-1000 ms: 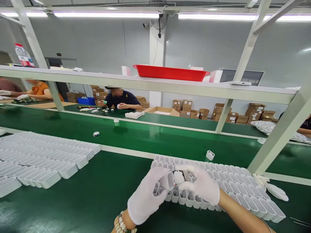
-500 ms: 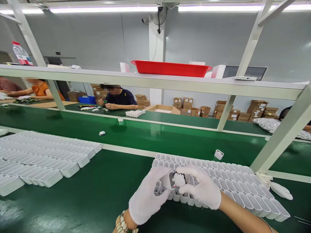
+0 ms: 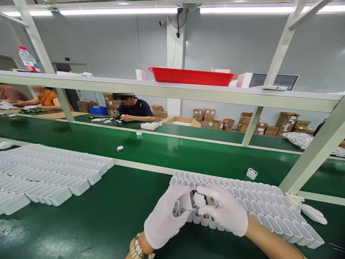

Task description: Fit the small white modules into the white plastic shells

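Observation:
My left hand [image 3: 168, 216], in a white glove, is closed around a small white plastic housing [image 3: 185, 201]. Its opening faces my right hand [image 3: 225, 210], also gloved, whose fingers pinch a part with a round white ribbed piece and a dark edge [image 3: 199, 200]. The ribbed part sits at the mouth of the housing; how far it is inside I cannot tell. Both hands are above the near left side of a block of upright, open white housings [image 3: 265, 205] standing in rows on the green bench.
Larger white housings [image 3: 58, 194] stand in rows at left. On the green conveyor belt [image 3: 172, 147] lie a white housing [image 3: 252, 173] and a small white part [image 3: 120, 148]. A shelf [image 3: 113, 84] carries a red tray [image 3: 191, 76]. Co-workers sit beyond the belt.
The pieces on the belt have shifted to the right. Both hands keep nearly the same hold on the housing and the ribbed part, and the view has moved slightly.

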{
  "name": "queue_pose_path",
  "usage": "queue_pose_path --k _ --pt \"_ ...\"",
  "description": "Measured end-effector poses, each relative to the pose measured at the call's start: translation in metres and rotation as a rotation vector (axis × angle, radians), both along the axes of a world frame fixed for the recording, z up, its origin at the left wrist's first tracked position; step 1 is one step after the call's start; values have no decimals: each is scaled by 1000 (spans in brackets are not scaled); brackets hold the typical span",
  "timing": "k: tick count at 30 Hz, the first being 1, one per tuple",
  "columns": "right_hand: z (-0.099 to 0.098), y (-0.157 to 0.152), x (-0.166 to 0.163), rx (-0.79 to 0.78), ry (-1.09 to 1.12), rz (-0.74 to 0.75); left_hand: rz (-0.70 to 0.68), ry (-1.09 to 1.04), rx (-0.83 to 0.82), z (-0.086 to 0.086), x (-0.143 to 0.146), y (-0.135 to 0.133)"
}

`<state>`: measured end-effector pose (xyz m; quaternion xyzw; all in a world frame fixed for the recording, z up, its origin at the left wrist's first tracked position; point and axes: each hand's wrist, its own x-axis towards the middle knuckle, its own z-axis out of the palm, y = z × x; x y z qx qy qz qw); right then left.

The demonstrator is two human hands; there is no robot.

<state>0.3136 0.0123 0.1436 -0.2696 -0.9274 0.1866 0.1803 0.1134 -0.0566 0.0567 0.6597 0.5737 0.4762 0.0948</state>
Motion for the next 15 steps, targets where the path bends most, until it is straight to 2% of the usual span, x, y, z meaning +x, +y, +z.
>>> queue_pose_path --k 12,15 --pt "11 -4 -1 -160 -29 -36 -21 -83 49 -3 0 0" --pt "9 -3 0 -198 -25 -90 -11 -90 40 -2 1 1"
